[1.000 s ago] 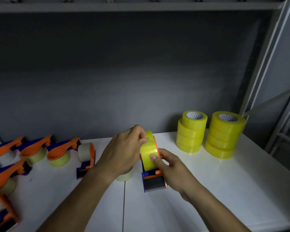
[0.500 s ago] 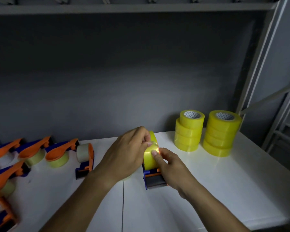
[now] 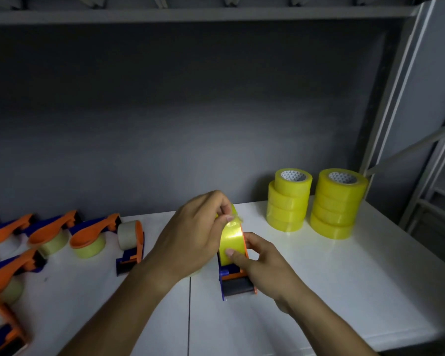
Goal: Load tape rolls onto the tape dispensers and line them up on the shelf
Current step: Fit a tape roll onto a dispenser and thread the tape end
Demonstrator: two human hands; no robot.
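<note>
Here, mid-shelf [image 3: 344,291], the yellow tape roll [image 3: 232,243] sits upright in a blue-and-orange dispenser [image 3: 235,282]. The left hand [image 3: 190,240] pinches the tape's edge at the roll's top; the right hand [image 3: 262,263] grips the roll and dispenser from the side. Two stacks of yellow rolls [image 3: 316,204] stand behind to the right, loaded dispensers [image 3: 88,237] to the left.

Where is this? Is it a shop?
Probably a storeroom or packing area, not clearly a shop: a metal rack holds a white shelf, stacked yellow tape rolls and many orange-and-blue dispensers.
</note>
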